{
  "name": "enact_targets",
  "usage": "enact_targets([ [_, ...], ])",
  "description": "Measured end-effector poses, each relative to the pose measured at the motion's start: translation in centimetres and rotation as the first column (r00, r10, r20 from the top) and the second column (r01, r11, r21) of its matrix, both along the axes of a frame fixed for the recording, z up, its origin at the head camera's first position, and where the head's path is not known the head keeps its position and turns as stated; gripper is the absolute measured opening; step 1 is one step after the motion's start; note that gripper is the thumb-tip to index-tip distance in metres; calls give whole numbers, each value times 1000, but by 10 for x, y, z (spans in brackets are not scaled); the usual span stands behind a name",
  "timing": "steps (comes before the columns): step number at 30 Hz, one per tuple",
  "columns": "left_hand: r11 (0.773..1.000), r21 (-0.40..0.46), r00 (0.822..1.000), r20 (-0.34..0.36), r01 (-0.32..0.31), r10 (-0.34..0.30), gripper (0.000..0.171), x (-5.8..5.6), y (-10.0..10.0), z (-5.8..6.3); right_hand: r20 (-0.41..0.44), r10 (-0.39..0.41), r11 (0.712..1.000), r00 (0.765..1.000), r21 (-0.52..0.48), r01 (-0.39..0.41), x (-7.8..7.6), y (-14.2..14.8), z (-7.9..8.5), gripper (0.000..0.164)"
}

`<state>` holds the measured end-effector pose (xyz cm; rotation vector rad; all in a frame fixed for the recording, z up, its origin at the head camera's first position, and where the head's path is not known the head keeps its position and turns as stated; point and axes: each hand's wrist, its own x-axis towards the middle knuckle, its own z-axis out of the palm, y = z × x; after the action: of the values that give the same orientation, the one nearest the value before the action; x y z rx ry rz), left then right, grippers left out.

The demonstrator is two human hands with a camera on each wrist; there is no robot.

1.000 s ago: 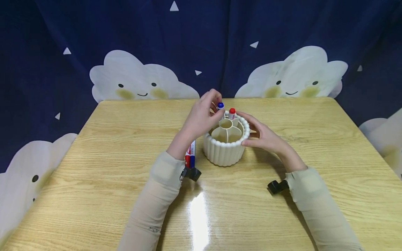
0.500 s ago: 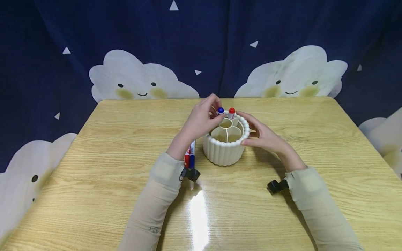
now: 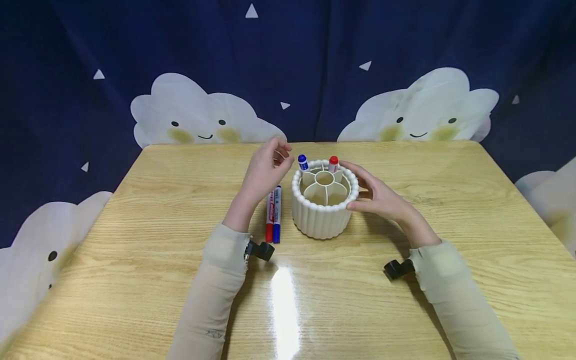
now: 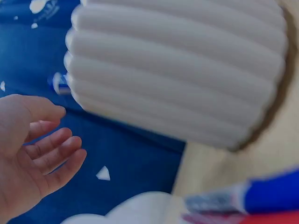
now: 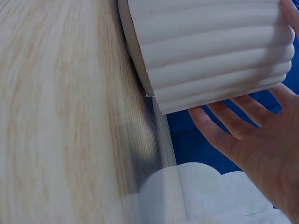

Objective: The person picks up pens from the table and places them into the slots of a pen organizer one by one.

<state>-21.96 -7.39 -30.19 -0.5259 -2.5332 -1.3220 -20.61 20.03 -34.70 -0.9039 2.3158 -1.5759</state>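
A white ribbed pen holder with a beaded rim and inner compartments stands upright on the table. My right hand holds its right side, thumb at the front of the rim and fingers farther back; in the right wrist view, fingertips touch the ribbed wall. Two capped markers stand in back compartments, a blue one leaning left and a red one. My left hand is just left of the holder, fingers loosely bent with nothing in them, apart from the blue marker.
Left of the holder, a red marker and a blue marker lie side by side on the wooden table. Behind the table's far edge hangs a dark blue curtain with cloud prints.
The blue marker has gone down into the holder and now leans left. My left hand has let go of it and moved left, uncovering the lying markers. My right hand has stayed put.
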Motion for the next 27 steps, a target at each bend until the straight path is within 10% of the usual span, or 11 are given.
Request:
enact_targets([
  [11,977,-200,982,155,-79,111,22,-12,-14,-29,10,-8,1000,1000,5,8,0,1,-1,84],
  [27,860,-510,911,345,-22,227,34,-17,-22,-53,16,-6,1000,1000,-4,6,0,1,0,85],
])
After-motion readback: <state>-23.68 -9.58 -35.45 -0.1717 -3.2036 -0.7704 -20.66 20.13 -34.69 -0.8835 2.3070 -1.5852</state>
